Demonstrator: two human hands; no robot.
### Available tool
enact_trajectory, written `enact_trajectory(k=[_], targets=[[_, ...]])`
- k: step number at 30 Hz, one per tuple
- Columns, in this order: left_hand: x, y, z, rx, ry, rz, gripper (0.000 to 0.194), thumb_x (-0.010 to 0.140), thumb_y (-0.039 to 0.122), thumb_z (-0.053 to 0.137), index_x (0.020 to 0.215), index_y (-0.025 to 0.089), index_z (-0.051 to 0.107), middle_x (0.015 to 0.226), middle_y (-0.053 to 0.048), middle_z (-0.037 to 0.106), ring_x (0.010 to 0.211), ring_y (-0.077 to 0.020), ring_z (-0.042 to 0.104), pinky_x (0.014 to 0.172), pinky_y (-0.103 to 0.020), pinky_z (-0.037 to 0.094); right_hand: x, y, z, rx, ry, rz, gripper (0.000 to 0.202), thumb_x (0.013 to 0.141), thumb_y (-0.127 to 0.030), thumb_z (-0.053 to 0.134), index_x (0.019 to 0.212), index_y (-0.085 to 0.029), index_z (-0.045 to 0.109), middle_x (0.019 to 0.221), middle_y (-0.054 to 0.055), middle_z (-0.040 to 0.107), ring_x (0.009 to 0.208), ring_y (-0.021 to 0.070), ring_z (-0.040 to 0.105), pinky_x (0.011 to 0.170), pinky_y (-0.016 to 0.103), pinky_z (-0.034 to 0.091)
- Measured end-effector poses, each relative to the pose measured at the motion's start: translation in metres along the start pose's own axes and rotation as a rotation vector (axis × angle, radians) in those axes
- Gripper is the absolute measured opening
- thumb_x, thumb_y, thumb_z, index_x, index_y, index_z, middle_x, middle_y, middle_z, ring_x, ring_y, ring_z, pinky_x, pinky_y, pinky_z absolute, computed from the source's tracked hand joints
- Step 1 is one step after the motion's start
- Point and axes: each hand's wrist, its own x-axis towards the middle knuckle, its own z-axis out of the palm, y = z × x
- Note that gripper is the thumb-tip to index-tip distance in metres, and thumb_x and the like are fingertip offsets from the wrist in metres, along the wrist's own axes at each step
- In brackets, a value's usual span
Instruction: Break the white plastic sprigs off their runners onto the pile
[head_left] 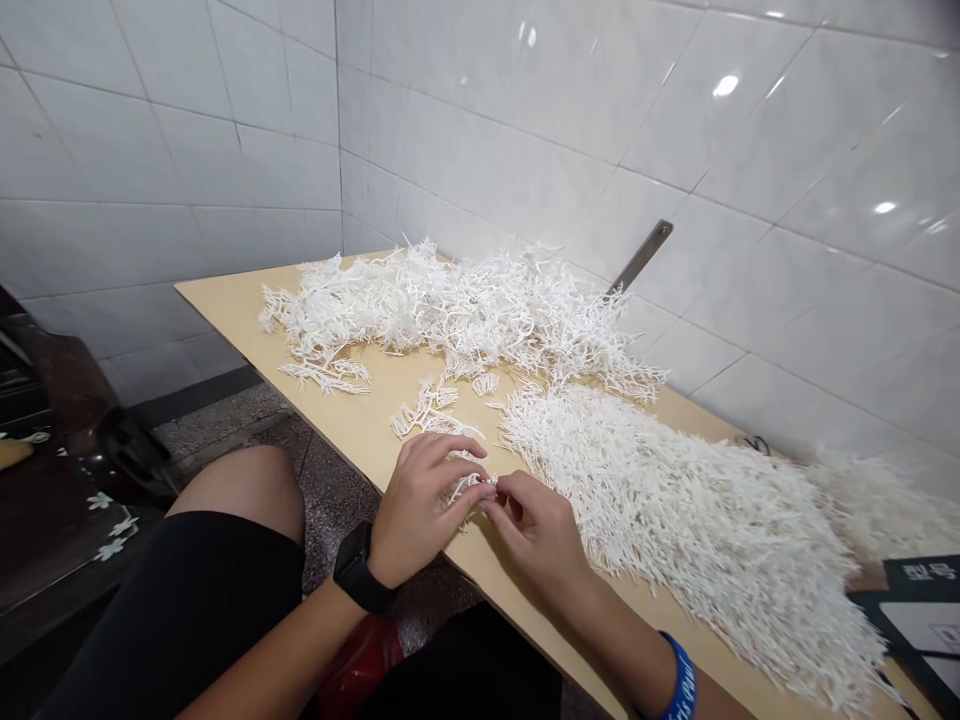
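Both hands meet at the near edge of the pale wooden tabletop (pixel 352 420): left hand (pixel 420 505) and right hand (pixel 536 530) pinch one small white branched plastic sprig (pixel 469 485) between fingertips. Grip close to the joint, I judge, so thin prongs don't snap. Beyond lie a combed white heap (pixel 675 510) and a tangled white pile (pixel 465 310).

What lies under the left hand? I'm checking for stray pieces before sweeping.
A small white branched plastic sprig shows between the left hand and right hand, on the light wooden tabletop. Anything beneath the palm is covered.
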Motion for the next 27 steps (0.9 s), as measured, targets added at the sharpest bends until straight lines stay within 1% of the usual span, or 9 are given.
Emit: enact_trajectory(k=[5, 7, 10, 13, 16, 19, 21, 24, 27], targets=[[0.0, -0.007, -0.001, -0.065, -0.067, -0.021, 0.005, 0.09, 0.024, 0.065, 0.087, 0.022, 0.068, 0.098, -0.001, 0.07, 0.096, -0.0185, 0.061, 0.089, -0.034, 0.041, -0.001, -0.004, -0.002, 0.107, 0.069, 0.034, 0.01, 0.094, -0.026, 0.057, 0.097, -0.018, 0.062, 0.079, 0.002, 0.064, 0.066, 0.0147, 0.056, 0.062, 0.026, 0.043], [-0.001, -0.007, -0.001, -0.014, -0.076, -0.013, 0.006, 0.09, 0.027, 0.065, 0.086, 0.022, 0.068, 0.094, 0.0, 0.07, 0.093, -0.0185, 0.061, 0.088, -0.035, 0.04, -0.001, -0.005, -0.002, 0.158, 0.081, 0.029, 0.008, 0.094, -0.022, 0.055, 0.096, -0.019, 0.062, 0.081, 0.002, 0.066, 0.07, 0.0148, 0.059, 0.064, 0.026, 0.046], [-0.001, -0.006, 0.001, 0.053, -0.094, 0.001, 0.011, 0.09, 0.031, 0.065, 0.084, 0.022, 0.068, 0.089, 0.001, 0.071, 0.088, -0.018, 0.062, 0.086, -0.035, 0.04, 0.0, -0.004, -0.002, 0.194, 0.09, 0.047, 0.013, 0.094, -0.017, 0.051, 0.09, -0.02, 0.063, 0.08, 0.002, 0.068, 0.072, 0.015, 0.063, 0.065, 0.025, 0.047], [0.0, -0.006, 0.003, 0.084, -0.131, -0.004, 0.011, 0.091, 0.03, 0.064, 0.085, 0.023, 0.069, 0.089, 0.002, 0.073, 0.087, -0.0174, 0.063, 0.086, -0.035, 0.04, 0.002, 0.0, -0.002, 0.157, 0.115, 0.098, 0.015, 0.094, -0.018, 0.05, 0.086, -0.02, 0.062, 0.077, 0.002, 0.067, 0.069, 0.0156, 0.062, 0.063, 0.027, 0.047], [0.0, -0.008, 0.005, 0.114, -0.145, -0.022, 0.009, 0.092, 0.025, 0.062, 0.091, 0.025, 0.071, 0.092, 0.003, 0.075, 0.088, -0.0173, 0.065, 0.089, -0.037, 0.041, 0.005, 0.006, -0.005, 0.056, 0.176, 0.115, 0.014, 0.094, -0.019, 0.049, 0.087, -0.02, 0.061, 0.078, 0.003, 0.065, 0.07, 0.0175, 0.061, 0.065, 0.03, 0.047], [-0.001, -0.011, 0.006, 0.105, -0.142, -0.061, 0.016, 0.092, 0.023, 0.061, 0.104, 0.028, 0.07, 0.097, 0.003, 0.077, 0.089, -0.017, 0.068, 0.095, -0.039, 0.041, 0.007, 0.009, -0.009, -0.098, 0.261, 0.097, 0.014, 0.092, -0.014, 0.048, 0.09, -0.02, 0.06, 0.087, 0.005, 0.066, 0.084, 0.022, 0.061, 0.076, 0.037, 0.047], [-0.002, -0.013, 0.006, 0.082, -0.149, -0.101, 0.022, 0.092, 0.024, 0.061, 0.112, 0.029, 0.068, 0.098, 0.003, 0.077, 0.089, -0.0166, 0.069, 0.1, -0.04, 0.04, 0.008, 0.009, -0.011, -0.172, 0.302, 0.08, 0.02, 0.09, -0.008, 0.044, 0.094, -0.02, 0.061, 0.095, 0.007, 0.066, 0.094, 0.0251, 0.06, 0.083, 0.043, 0.044], [-0.003, -0.013, 0.003, 0.071, -0.171, -0.13, 0.026, 0.094, 0.021, 0.056, 0.116, 0.03, 0.065, 0.102, 0.005, 0.077, 0.093, -0.016, 0.069, 0.107, -0.042, 0.036, 0.006, 0.004, -0.013, -0.168, 0.352, 0.009, 0.03, 0.088, -0.003, 0.04, 0.099, -0.02, 0.061, 0.101, 0.009, 0.065, 0.101, 0.0261, 0.059, 0.087, 0.046, 0.045], [-0.002, -0.012, 0.001, 0.059, -0.185, -0.15, 0.03, 0.097, 0.02, 0.048, 0.122, 0.03, 0.061, 0.102, 0.006, 0.077, 0.098, -0.0152, 0.068, 0.11, -0.042, 0.035, 0.004, 0.001, -0.012, -0.106, 0.372, -0.1, 0.03, 0.087, -0.002, 0.041, 0.103, -0.02, 0.06, 0.102, 0.01, 0.064, 0.101, 0.0254, 0.059, 0.086, 0.045, 0.048]])
